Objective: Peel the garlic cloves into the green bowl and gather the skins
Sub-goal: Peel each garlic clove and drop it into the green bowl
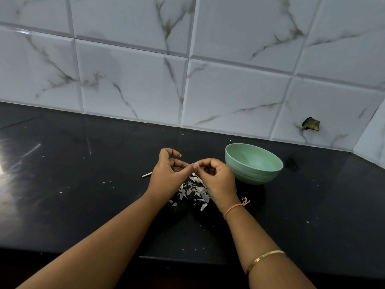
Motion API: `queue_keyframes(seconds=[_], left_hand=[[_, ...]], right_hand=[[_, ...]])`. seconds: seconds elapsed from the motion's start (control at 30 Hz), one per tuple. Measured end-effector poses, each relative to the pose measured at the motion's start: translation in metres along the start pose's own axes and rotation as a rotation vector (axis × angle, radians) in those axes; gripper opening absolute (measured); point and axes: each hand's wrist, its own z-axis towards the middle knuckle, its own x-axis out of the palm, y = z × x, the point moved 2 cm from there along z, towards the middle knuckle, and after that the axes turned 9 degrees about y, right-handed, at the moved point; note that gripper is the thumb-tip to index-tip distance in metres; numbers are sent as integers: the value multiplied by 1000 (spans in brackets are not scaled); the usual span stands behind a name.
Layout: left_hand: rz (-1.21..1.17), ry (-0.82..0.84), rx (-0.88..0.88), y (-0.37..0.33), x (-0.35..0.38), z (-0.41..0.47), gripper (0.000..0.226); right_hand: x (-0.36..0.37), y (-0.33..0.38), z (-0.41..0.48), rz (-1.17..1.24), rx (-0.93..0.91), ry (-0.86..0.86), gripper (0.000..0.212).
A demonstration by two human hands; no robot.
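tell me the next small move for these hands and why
Probably pull the skin off the garlic clove and let it drop on the skins pile. The left hand and right hand both pinch the clove directly above that pile, fingertips meeting; the green bowl sits just right of them for the peeled clove afterwards.

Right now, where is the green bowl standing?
In the head view, the green bowl stands on the black counter, right of centre, just right of the right hand.
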Motion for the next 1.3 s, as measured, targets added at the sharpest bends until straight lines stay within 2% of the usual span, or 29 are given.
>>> queue_keyframes(seconds=[0.33, 0.53, 0.77, 1.0, 1.2, 1.3], left_hand=[[15, -38, -37, 5, -2, 2, 35], [70, -98, -43, 8, -3, 5, 29], [10, 23, 4, 7, 0, 3, 31], [-20, 129, 51, 2, 4, 0, 46], [29, 106, 73, 1, 5, 0, 39], [74, 60, 69, 2, 3, 0, 38]], right_hand=[[1, 2, -1, 0, 20, 8, 9], [0, 4, -2, 42, 25, -19, 20], [-1, 12, -4, 363, 146, 11, 13], [-2, 12, -6, 406, 196, 83, 9], [0, 13, -7, 364, 194, 127, 5], [-2, 15, -6, 373, 190, 63, 6]])
